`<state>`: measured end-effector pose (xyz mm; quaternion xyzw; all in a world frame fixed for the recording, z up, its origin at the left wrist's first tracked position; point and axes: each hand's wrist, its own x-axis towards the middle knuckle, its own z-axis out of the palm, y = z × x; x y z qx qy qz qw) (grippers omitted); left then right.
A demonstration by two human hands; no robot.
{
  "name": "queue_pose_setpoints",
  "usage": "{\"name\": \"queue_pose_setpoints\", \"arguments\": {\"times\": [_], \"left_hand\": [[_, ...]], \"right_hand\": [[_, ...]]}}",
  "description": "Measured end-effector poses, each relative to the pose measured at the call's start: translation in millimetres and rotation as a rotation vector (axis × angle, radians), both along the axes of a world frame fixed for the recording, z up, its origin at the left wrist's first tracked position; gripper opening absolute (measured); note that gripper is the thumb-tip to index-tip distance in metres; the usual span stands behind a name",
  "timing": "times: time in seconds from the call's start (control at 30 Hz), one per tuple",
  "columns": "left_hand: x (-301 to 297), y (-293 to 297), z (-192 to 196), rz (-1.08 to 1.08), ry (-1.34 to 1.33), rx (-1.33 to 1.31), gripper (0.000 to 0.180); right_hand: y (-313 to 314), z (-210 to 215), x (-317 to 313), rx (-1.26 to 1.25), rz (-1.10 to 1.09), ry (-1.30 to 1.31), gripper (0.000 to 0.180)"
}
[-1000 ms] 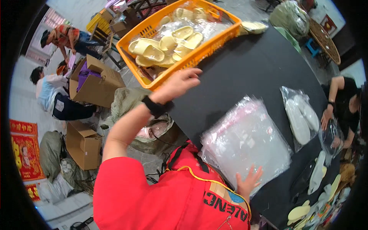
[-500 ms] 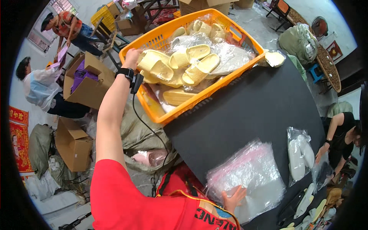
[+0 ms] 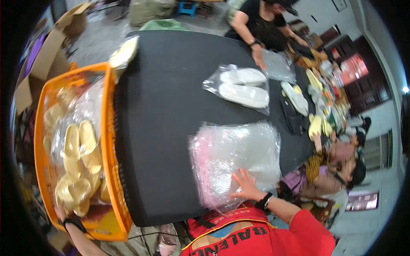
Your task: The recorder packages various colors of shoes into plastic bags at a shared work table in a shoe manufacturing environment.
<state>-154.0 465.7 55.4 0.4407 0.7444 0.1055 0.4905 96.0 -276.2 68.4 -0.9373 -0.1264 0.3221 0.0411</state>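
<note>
My left hand (image 3: 61, 211) is at the near-left corner of an orange plastic basket (image 3: 112, 170), closed round its rim; its fingers are partly blurred. Inside lie yellow slippers (image 3: 79, 190), several of them in clear plastic. My right hand (image 3: 247, 185) rests flat with fingers spread on a stack of clear plastic bags (image 3: 252, 145) with pink edges. Beyond the stack, a pair of white slippers (image 3: 243, 94) lies in a clear bag on the black table (image 3: 158, 141).
Across the table a person in black (image 3: 260, 25) has a hand by another clear bag (image 3: 278, 66). Loose slippers (image 3: 295, 97) and a black item (image 3: 291, 117) lie at the right edge. A wrapped yellow item (image 3: 124, 52) sits by the basket's far corner. Cardboard boxes (image 3: 47, 68) stand at left.
My view has swung to the right, so basket and table appear turned and further left. My left hand stays at the same basket corner, and my right hand still lies on the bag stack.
</note>
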Motion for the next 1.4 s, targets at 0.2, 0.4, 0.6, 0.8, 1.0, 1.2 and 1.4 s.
{"name": "queue_pose_setpoints", "arguments": {"times": [0.2, 0.4, 0.6, 0.8, 1.0, 1.2, 1.4], "left_hand": [[-21, 36, -29, -0.312, -0.146, 0.306, 0.036], [-27, 17, 58, -0.300, -0.160, 0.604, 0.037], [-4, -106, 218, -0.311, -0.237, 0.899, 0.046], [50, -186, 293, -0.516, -0.644, 1.063, 0.037], [199, -335, 274, -0.702, -1.543, 0.257, 0.039], [277, -493, 197, -0.845, -1.349, -0.312, 0.035], [302, -609, 123, -0.820, -1.008, -0.883, 0.036]], "right_hand": [[-17, -6, -8, 0.073, 0.036, -0.021, 0.097], [-22, -12, -26, 0.030, 0.125, -0.275, 0.098], [-20, -7, -8, 0.259, 0.031, -0.123, 0.092], [-31, 9, -6, 0.393, 0.081, -0.075, 0.091], [-69, 35, 29, 0.898, -0.174, 0.025, 0.088], [-117, 87, 73, 2.252, -0.634, 0.696, 0.084], [-202, 56, 59, 1.884, -0.609, 0.281, 0.061]]}}
